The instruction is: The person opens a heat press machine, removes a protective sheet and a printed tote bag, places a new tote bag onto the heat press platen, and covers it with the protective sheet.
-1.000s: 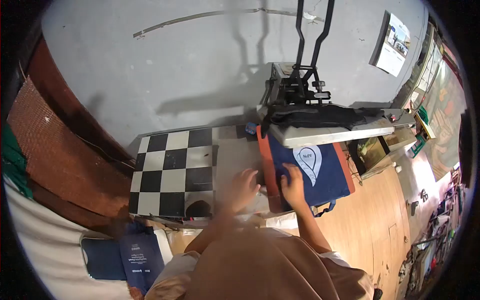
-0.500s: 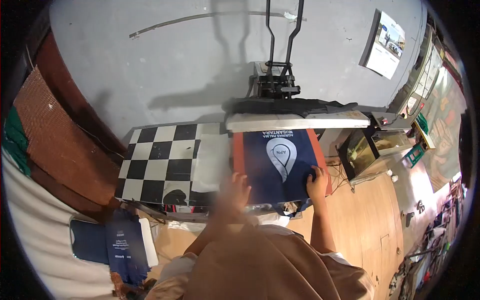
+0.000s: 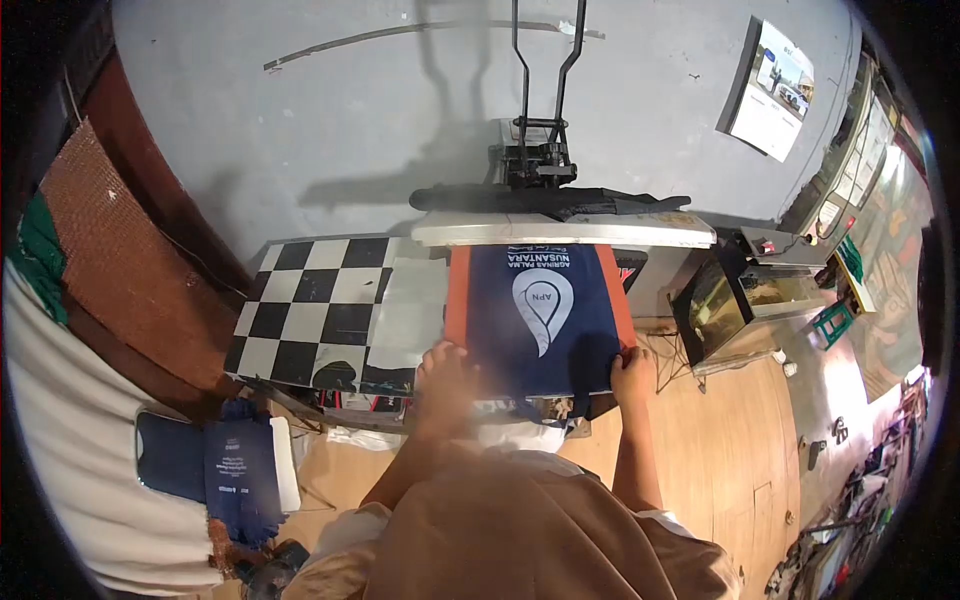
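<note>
A navy cloth (image 3: 500, 330) with a white leaf-shaped emblem and "AGRINAS PALMA NUSANTARA" lettering, upside down to me, lies flat on the orange pad (image 3: 456, 295) of a heat press. The pad's far end is hidden beneath the white upper plate (image 3: 565, 233). My left hand (image 3: 445, 380), partly blurred, is closed on the pad's near left edge. At the near right corner my right hand (image 3: 630, 378) grips the edge of the pad and cloth, fingers bent.
A black-and-white checked table (image 3: 330, 300) stands left of the press. Black handle bars (image 3: 541, 90) rise behind the upper plate. More printed navy cloth (image 3: 240, 475) hangs at lower left. A glass tank (image 3: 740, 300) sits to the right, above wooden flooring (image 3: 720, 450).
More lettering shows below the upper plate, so the cloth and pad have come slightly toward me. My left hand has shifted onto the pad's edge. The camera view has also shifted.
</note>
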`<state>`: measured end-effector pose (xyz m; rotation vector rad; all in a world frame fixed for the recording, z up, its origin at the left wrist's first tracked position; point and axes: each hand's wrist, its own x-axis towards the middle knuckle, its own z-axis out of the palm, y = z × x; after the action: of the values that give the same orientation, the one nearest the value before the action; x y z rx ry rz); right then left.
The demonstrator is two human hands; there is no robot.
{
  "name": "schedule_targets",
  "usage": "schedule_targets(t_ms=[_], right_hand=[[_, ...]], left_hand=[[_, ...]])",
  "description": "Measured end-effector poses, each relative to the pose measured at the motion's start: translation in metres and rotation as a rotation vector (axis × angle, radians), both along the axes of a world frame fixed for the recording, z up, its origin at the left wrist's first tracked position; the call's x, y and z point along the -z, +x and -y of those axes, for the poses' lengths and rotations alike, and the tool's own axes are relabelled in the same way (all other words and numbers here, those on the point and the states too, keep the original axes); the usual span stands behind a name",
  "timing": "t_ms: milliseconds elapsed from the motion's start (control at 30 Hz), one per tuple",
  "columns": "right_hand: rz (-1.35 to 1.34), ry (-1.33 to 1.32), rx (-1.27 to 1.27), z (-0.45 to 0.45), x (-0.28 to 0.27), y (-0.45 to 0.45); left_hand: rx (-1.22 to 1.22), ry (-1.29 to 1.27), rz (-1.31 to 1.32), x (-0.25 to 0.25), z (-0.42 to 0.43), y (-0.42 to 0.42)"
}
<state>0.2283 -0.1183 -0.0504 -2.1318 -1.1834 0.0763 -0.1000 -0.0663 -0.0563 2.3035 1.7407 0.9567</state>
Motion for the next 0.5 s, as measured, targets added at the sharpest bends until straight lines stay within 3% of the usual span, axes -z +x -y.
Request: schedule_targets(t_ms=[300, 367, 433, 500], right_hand=[[0.091, 0.192, -0.102, -0.006, 0.028, 0.003], [0.095, 0.245, -0.131, -0.006, 0.026, -0.001], [-0.239, 0.217, -0.163, -0.008, 0.026, -0.003], [-0.341, 0.293, -0.19, -0.013, 0.031, -0.002]], left_hand=[[0.129, -0.081, 0.134, 0.013, -0.013, 0.007], [0.232, -0.027, 0.35, 0.029, -0.024, 0.011], [0.233, -0.033, 0.414, 0.018, -0.024, 0.017], [0.234, -0.041, 0.476, 0.005, -0.025, 0.018]])
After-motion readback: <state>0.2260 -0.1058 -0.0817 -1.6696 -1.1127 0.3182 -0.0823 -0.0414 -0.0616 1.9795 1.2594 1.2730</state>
